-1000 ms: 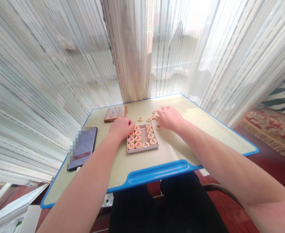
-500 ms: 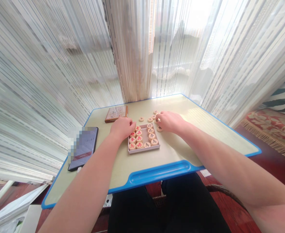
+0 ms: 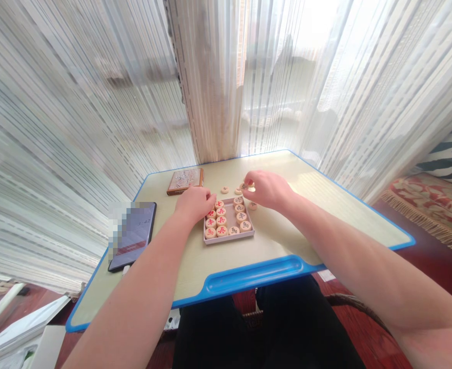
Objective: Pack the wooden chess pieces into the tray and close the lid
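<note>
An open shallow box (image 3: 229, 241) lies on the table with round wooden pieces in it: red-marked ones (image 3: 221, 221) on the left, black-marked ones (image 3: 241, 216) on the right and at the bottom. A gap shows in its upper middle. My left hand (image 3: 195, 205) rests at the box's upper left corner, fingers curled; what they hold, if anything, is hidden. Beyond the box's upper right corner, my right hand (image 3: 267, 188) pinches a black-marked piece (image 3: 244, 187). Loose pieces lie near it, one (image 3: 224, 189) behind the box and one (image 3: 252, 205) below the hand.
A flat brown-edged box (image 3: 185, 181) lies at the back left of the table. A phone (image 3: 135, 233) lies at the left with a cable plug at its lower end. The table (image 3: 287, 236) has a blue rim and a blue front groove (image 3: 254, 273). Striped curtains hang behind.
My right hand has shifted slightly up and its fingers have closed on a piece, which now stands tilted at the fingertips. My left hand has hardly moved.
</note>
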The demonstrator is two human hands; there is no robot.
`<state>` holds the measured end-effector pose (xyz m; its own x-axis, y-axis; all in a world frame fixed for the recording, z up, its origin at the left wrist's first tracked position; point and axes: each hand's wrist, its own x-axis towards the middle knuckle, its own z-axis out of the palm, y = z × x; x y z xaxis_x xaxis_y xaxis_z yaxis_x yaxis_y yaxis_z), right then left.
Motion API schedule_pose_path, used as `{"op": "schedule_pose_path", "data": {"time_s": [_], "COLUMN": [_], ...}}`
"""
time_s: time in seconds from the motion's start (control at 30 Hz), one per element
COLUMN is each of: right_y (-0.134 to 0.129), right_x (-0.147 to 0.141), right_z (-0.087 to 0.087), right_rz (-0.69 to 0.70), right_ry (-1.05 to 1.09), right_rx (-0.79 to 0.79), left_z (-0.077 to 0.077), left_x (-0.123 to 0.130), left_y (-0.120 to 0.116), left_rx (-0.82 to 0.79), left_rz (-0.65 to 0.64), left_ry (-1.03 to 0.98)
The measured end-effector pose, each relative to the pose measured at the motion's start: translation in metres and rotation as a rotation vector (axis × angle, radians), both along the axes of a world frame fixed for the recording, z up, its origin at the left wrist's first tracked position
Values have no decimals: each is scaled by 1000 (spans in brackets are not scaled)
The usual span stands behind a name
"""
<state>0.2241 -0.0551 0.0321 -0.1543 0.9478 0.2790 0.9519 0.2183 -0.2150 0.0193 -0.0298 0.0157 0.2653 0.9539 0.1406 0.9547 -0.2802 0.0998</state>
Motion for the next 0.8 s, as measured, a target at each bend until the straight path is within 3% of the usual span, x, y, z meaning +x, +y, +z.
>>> {"op": "schedule_pose_path", "data": {"time_s": [0.27, 0.47, 0.8], "right_y": [-7, -6, -4], "right_x": [-10, -10, -11], "right_z": [-1, -5, -3], "right_rz": [258, 371, 271], "right_ry": [206, 287, 397], "right_rx": [-42, -24, 17], "left_z": [-1, 0, 0], "left_x": [0, -1, 0], "left_y": [1, 0, -1], "left_rx": [4, -1, -5], "left_rz": [-4, -1, -1], "left_ry": [-2, -3, 3]}}
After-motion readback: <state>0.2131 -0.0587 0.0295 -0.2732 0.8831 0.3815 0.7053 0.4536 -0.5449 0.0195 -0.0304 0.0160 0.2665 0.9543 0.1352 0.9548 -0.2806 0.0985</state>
